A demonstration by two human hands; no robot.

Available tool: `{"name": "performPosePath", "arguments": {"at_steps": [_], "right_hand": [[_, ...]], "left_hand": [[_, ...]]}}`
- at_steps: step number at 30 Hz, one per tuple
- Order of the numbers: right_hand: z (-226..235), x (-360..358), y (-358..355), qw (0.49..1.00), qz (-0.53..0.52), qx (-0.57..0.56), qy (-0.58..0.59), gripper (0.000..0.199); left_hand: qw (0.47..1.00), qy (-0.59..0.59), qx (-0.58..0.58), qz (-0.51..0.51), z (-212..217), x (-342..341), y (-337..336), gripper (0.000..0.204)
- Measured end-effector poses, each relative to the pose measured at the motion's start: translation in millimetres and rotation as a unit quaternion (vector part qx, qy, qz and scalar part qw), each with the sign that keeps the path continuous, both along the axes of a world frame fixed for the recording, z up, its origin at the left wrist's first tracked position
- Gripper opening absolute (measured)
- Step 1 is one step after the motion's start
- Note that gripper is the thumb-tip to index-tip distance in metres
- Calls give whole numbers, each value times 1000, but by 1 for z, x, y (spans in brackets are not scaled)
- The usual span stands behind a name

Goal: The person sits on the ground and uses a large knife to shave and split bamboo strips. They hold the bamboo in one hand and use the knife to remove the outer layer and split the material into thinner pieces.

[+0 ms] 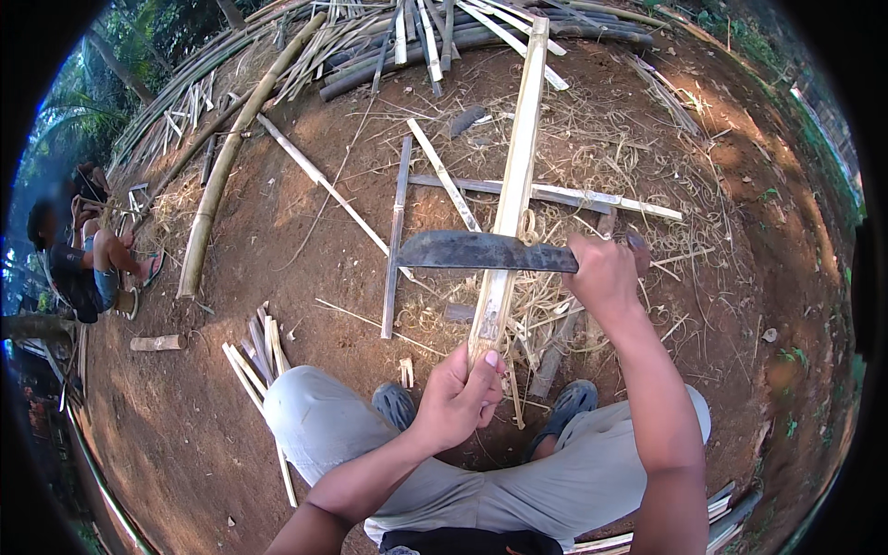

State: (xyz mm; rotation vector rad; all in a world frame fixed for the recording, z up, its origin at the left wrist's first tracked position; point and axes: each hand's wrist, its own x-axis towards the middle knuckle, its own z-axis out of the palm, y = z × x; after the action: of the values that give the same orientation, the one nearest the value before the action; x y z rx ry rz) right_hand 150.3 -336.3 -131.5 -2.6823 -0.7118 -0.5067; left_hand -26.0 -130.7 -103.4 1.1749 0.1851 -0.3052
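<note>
A long split bamboo strip runs away from me, its pale inner face upward. My left hand is closed round its near end, the thumb pressed on top. My right hand grips a machete by its handle, most of which the fist hides. The dark, broad blade lies crosswise over the strip and points left. Just beyond the blade, a thin curl of bamboo shaving stands up at the strip's edge. Whether the cutting edge is biting in, I cannot tell.
Curled shavings litter the brown soil. Loose bamboo slats lie around the work, and a bamboo pile sits at the back. A long pole lies left. Another person sits at far left. Split pieces lie beside my left knee.
</note>
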Motion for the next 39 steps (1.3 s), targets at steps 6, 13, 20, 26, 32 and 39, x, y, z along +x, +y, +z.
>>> {"name": "performPosePath", "arguments": {"at_steps": [6,13,20,26,32,39], "right_hand": [[39,-58,44,987,144,-33,58,6],[64,-14,16,990,-85,54,102,13],[31,24,-23,980,-153,97,80,18],[11,96,-102,729,-318,558,238,19],[58,45,-44,516,57,733,440,50],[103,4,-17,651,-22,630,423,26]], "left_hand": [[1000,4,-29,4,0,-4,9,24],[998,46,-28,-31,6,-11,1,23],[997,47,-19,-58,5,-31,13,24],[986,5,-5,-168,-7,-62,11,23],[986,39,-54,-155,-22,-50,16,24],[986,51,-46,-152,-34,-45,10,23]]}}
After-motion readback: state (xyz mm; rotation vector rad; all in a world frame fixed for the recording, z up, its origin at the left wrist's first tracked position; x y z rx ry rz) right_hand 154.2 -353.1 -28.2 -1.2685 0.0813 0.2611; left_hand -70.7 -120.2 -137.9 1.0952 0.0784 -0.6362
